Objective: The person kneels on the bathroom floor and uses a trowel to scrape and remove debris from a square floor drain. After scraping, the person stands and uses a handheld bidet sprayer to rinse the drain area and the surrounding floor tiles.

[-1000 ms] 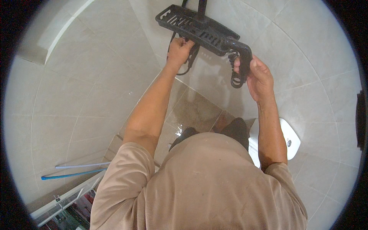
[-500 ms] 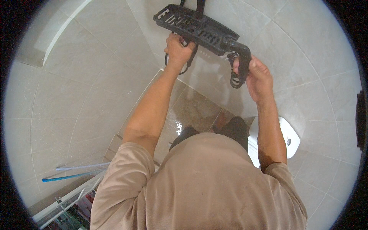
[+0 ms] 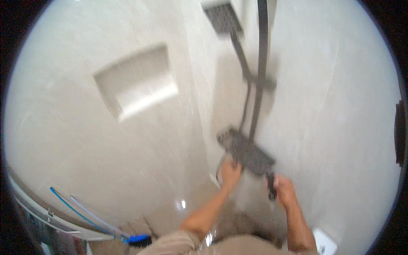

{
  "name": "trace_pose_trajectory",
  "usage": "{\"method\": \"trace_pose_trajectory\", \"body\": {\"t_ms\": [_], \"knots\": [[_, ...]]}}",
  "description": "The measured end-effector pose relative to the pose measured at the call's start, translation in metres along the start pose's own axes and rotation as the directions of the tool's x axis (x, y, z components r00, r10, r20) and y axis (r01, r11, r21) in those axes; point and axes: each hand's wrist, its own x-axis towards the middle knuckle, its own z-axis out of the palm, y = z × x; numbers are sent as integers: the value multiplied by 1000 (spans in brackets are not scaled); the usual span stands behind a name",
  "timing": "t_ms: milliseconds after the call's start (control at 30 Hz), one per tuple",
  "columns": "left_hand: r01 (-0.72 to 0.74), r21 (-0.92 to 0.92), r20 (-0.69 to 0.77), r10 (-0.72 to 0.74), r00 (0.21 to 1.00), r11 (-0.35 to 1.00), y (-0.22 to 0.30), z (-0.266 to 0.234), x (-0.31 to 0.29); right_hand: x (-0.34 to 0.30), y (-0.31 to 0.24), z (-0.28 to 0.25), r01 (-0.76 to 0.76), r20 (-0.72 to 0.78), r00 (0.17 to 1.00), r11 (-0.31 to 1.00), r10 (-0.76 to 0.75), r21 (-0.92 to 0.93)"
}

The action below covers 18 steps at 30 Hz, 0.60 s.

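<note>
A black shower shelf [image 3: 250, 155] with a slotted top sits on a vertical black riser pipe [image 3: 258, 102] against the tiled wall. Under the shelf's left half, my left hand [image 3: 230, 171] is closed, but blur hides what is in its fingers; a thin black hose loops beside it. At the shelf's right end my right hand [image 3: 284, 190] grips a black curved handle piece [image 3: 271, 185] that hangs downward. Higher up, a square black hand shower [image 3: 224, 18] is held on the riser, its hose running down toward the shelf.
A recessed wall niche [image 3: 140, 80] is in the left wall. A blue-handled brush [image 3: 138, 240] and a pale pole [image 3: 91, 214] lean at lower left, near a white-framed rack [image 3: 63, 231]. At lower right is a white toilet lid [image 3: 325, 242].
The view has tilted upward, bringing the niche, riser pipe and hand shower into sight. Both hands stay at the shelf, now lower in the picture.
</note>
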Motion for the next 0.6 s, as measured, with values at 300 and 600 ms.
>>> {"method": "trace_pose_trajectory", "body": {"t_ms": [300,600], "knots": [[182,-260,-43,-200,979,948,45,0,-33,7,-80,-18,-197,236,958,973,165,120],[247,-116,-86,-257,962,962,-2,35,-5,32,-74,-66,-151,396,910,988,122,41]]}}
